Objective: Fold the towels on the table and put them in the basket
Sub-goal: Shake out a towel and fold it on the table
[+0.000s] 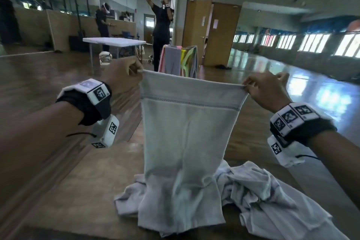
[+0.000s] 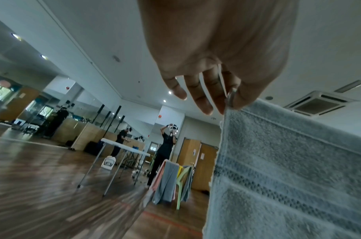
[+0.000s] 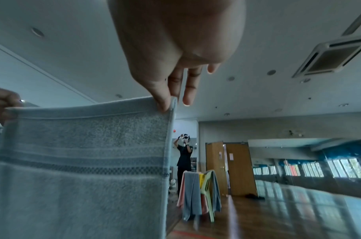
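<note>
A pale grey towel (image 1: 185, 132) with a darker woven stripe hangs upright above the brown table (image 1: 78, 191), stretched between my two hands. My left hand (image 1: 124, 76) pinches its top left corner between thumb and finger, and my right hand (image 1: 261, 87) pinches the top right corner. The towel's lower end drapes onto the table among other crumpled pale towels (image 1: 263, 197). The left wrist view shows the pinch of my left hand (image 2: 230, 97) on the towel (image 2: 288, 169). In the right wrist view my right hand (image 3: 167, 103) holds the towel (image 3: 83, 161). No basket is in view.
Beyond the table stands a plastic chair (image 1: 185, 58) draped with grey and pink cloths. A person in black (image 1: 161, 25) stands behind it, near a white folding table (image 1: 113, 42). Wooden doors (image 1: 212, 33) are at the back, with open wooden floor around.
</note>
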